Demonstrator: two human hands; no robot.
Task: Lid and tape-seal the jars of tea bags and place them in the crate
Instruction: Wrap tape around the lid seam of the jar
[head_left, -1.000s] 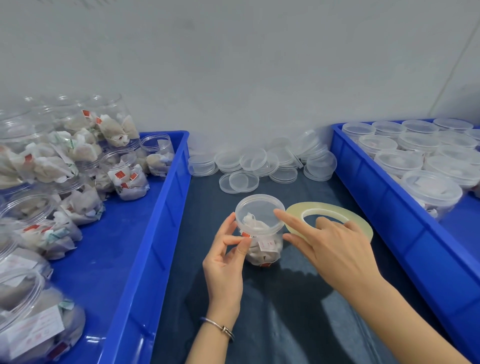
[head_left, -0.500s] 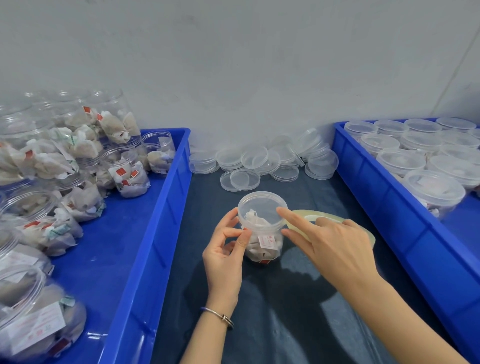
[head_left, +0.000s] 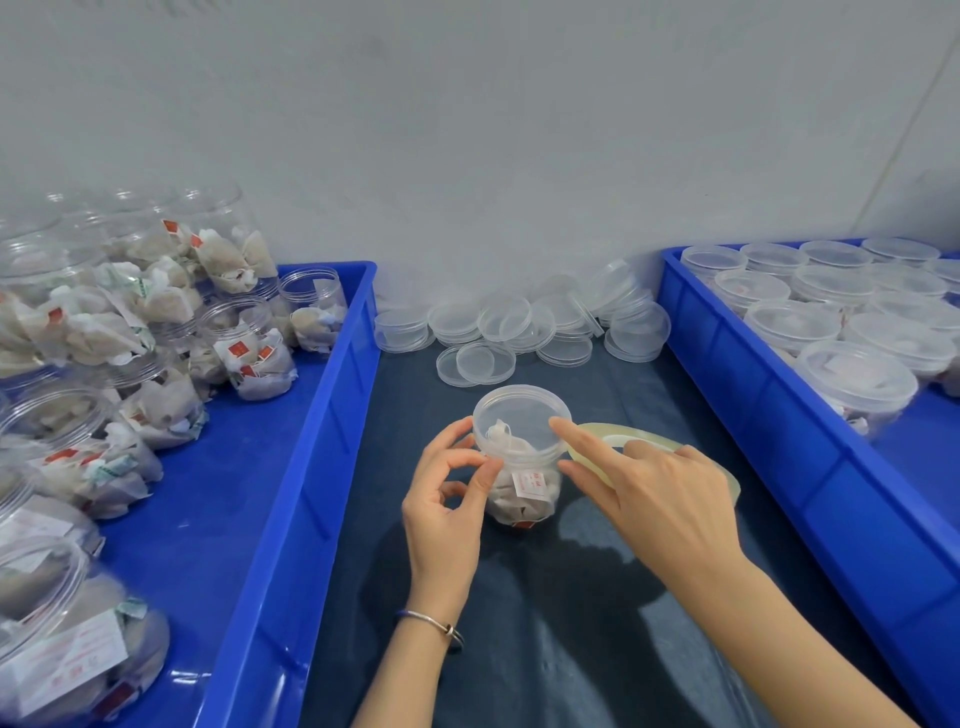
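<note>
A clear jar of tea bags (head_left: 525, 486) stands on the dark mat between two crates, with a clear lid (head_left: 519, 415) on top. My left hand (head_left: 445, 512) holds the jar's left side just under the lid, thumb and index finger curled against it. My right hand (head_left: 655, 501) reaches in from the right, its straight index finger touching the lid's right rim and its middle finger against the jar's side. A yellowish tape roll (head_left: 652, 440) lies flat on the mat behind and under my right hand, partly hidden by it.
The blue crate on the left (head_left: 332, 426) holds several open jars of tea bags (head_left: 249, 353). The blue crate on the right (head_left: 753, 410) holds several lidded jars (head_left: 857, 379). Loose clear lids (head_left: 519, 327) are piled against the wall at the back.
My right hand has slid forward over the tape roll, and its index finger now rests on the lid's rim. My left hand stays on the jar's side.
</note>
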